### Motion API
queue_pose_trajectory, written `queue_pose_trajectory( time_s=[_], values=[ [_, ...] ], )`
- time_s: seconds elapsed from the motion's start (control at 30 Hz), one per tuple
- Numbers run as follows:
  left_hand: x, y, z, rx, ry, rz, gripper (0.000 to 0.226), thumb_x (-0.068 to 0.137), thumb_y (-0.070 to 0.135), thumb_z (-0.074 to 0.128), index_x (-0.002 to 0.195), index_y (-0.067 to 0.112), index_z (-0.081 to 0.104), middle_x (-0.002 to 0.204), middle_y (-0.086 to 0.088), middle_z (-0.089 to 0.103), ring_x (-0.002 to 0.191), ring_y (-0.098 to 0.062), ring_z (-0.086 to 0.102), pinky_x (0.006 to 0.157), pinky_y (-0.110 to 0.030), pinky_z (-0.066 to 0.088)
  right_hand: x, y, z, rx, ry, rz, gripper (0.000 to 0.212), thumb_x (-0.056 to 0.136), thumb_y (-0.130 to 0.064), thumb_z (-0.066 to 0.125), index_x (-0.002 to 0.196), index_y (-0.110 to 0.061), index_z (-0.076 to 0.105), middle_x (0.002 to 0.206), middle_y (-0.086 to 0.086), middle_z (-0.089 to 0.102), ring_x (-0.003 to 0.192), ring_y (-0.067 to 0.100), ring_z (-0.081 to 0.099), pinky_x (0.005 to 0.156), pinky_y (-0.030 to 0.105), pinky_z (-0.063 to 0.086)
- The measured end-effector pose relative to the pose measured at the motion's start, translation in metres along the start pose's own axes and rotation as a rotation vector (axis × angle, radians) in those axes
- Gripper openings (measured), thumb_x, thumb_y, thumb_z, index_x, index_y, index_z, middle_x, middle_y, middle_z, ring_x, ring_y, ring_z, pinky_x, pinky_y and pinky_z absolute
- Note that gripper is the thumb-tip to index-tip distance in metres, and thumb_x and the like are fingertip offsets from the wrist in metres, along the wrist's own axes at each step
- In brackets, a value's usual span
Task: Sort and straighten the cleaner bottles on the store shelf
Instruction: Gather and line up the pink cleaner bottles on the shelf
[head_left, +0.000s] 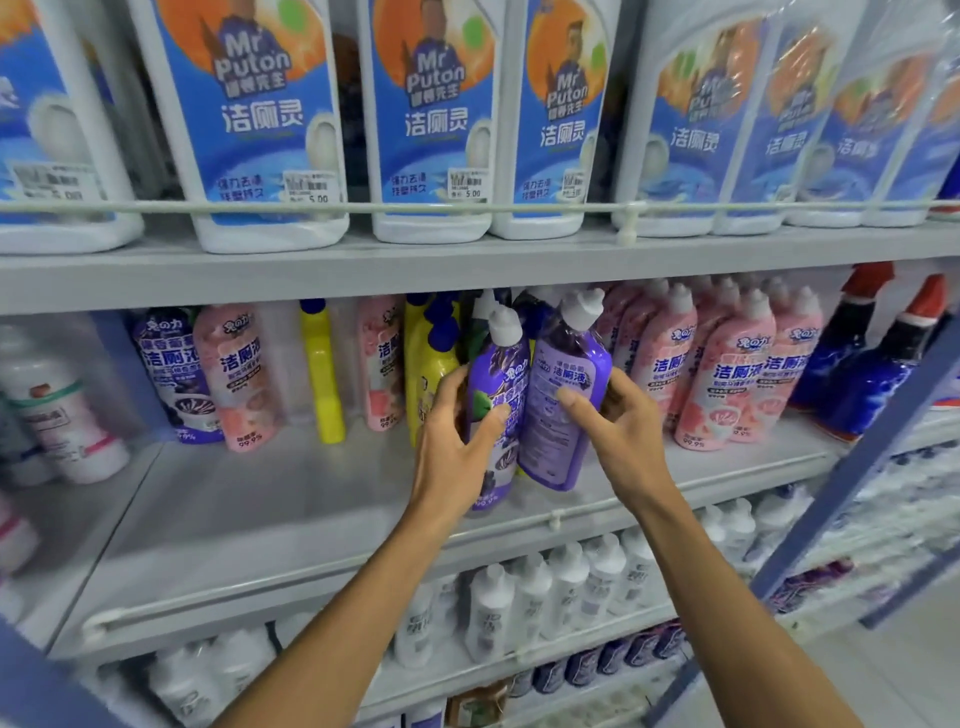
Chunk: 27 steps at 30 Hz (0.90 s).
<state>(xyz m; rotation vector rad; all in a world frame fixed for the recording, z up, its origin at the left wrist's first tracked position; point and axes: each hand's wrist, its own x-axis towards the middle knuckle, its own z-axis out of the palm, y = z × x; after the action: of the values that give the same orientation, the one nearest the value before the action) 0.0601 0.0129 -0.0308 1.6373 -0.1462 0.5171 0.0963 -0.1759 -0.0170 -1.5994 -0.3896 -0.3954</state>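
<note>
left hand (457, 431) grips purple bottle (496, 395), white cap | right hand (618, 421) grips tilted twin (563, 395)

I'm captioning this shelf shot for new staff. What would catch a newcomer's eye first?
At the centre of the middle shelf, the left hand grips one purple bottle and the right hand grips a second purple bottle. Above, big blue-and-white Mr Puton jugs span the frame. Pink bottles cluster right of the hands.

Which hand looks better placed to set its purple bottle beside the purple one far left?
Probably the left hand: its purple bottle is nearer that far-left bottle, with bare shelf between. The right hand sits by the pink bottles.
</note>
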Motion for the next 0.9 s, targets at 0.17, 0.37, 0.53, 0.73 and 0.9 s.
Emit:
queue_pose_trajectory(
  time_s=[0.17,0.37,0.53,0.73,0.9],
  values=[
    [0.003,-0.011,0.015,0.005,0.042,-0.062,0.051,0.097,0.016,0.071,0.144,0.021,0.051,0.118,0.004,0.074,0.108,-0.011,0.072,0.095,-0.041,0.060,0.010,0.038,-0.024,0.013,-0.094,0.035,0.037,0.093,-0.023,0.077,0.129,-0.016,0.069,0.133,0.012,0.067,0.123,0.028,0.066,0.106,0.056,0.052],
    [-0.003,-0.009,0.014,0.118,0.142,-0.038,0.046,0.093,0.018,0.075,0.137,0.021,0.061,0.110,0.009,0.076,0.099,-0.004,0.072,0.079,-0.019,0.059,0.019,0.056,-0.042,-0.014,-0.200,0.086,0.054,0.090,-0.026,0.076,0.140,-0.015,0.058,0.127,-0.001,0.073,0.119,0.018,0.069,0.102,0.042,0.057],
    [-0.013,-0.026,0.016,0.288,0.259,-0.050,0.037,0.085,0.024,0.083,0.117,0.025,0.064,0.104,0.013,0.076,0.090,0.000,0.071,0.077,-0.020,0.058,0.029,0.067,-0.053,-0.253,-0.208,-0.005,0.050,0.082,-0.058,0.077,0.122,-0.032,0.062,0.119,-0.010,0.074,0.109,0.011,0.071,0.093,0.047,0.060],
    [-0.007,-0.027,0.013,0.226,0.065,-0.082,0.031,0.091,0.014,0.077,0.119,0.021,0.066,0.102,0.015,0.077,0.091,-0.001,0.073,0.076,-0.012,0.053,0.035,0.068,-0.053,-0.209,-0.259,-0.069,0.040,0.086,-0.062,0.072,0.122,-0.051,0.059,0.122,-0.008,0.073,0.113,0.013,0.071,0.097,0.049,0.059],
    [-0.008,-0.032,0.015,0.290,0.242,-0.089,0.028,0.084,0.018,0.084,0.104,0.025,0.068,0.093,0.011,0.077,0.084,-0.004,0.073,0.074,-0.021,0.058,0.027,0.076,-0.049,-0.317,-0.104,-0.116,0.060,0.086,-0.063,0.071,0.136,-0.031,0.061,0.119,-0.003,0.069,0.108,0.012,0.070,0.094,0.039,0.059]
  ],
)
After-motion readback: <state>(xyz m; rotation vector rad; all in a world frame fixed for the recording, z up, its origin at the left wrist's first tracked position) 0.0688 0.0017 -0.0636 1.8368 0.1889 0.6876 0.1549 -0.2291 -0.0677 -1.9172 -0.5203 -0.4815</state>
